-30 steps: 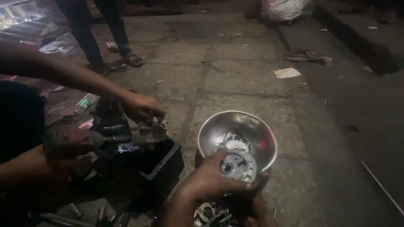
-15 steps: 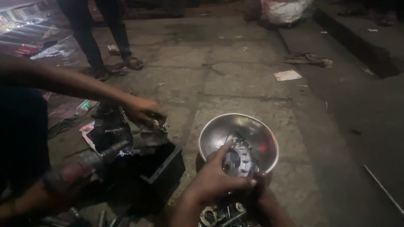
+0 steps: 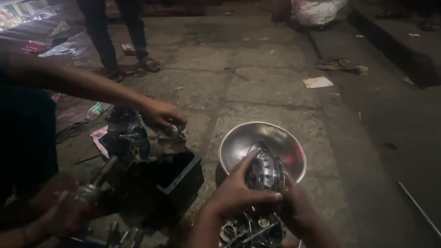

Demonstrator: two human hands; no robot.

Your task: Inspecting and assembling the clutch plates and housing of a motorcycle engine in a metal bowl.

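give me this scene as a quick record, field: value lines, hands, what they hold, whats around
left hand: grips a round metal disc part from the left
right hand: on the same part, from the right
under the part: steel bowl on the paved ground
below the hands: heap of small metal parts
left of bowl: black box, dark engine piece
co-worker: a hand on the engine piece
background: a person's legs, white sack

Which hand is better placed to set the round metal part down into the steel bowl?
Probably the left hand: it wraps the round metal part from the near side, right at the steel bowl. The right hand only supports it from below.
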